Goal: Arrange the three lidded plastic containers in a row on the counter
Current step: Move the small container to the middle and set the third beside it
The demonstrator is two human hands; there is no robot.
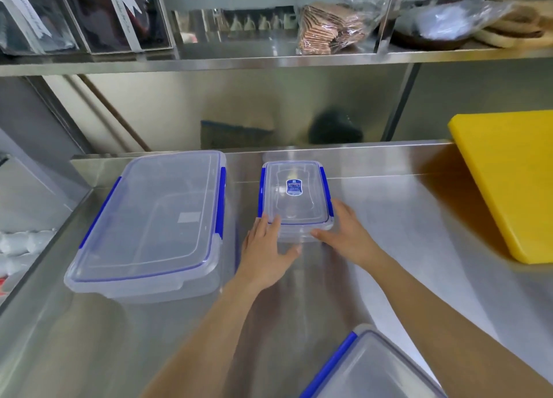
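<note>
Nearest the camera, at the near edge of the table [389, 206], a corner of a third lidded container [374, 370] with a blue clip is seen, cut off by the frame and well apart from the other two. Farther back, the small container [296, 197] is set toward the far edge of the table, near its middle, with its lid on and blue clips along both long sides. It is touched at its near end by both hands: the left hand [266, 248] is laid against the near left corner with the fingers spread and the thumb below the front wall, and the right hand [347, 230] is cupped round the near right corner. Neither hand is clenched; the box appears to be steadied or slid rather than lifted. The large container [149, 224] is set toward the far left corner of the table, just beside the small one with a gap between. A yellow cutting board [508, 182] lies along the right edge. To do this step well, the small box would best be pushed evenly with both hands so that it stays square, its far end being brought level with that of the large one. A blue label [294, 187] is stuck on the small lid; its writing is too small to be read.
</note>
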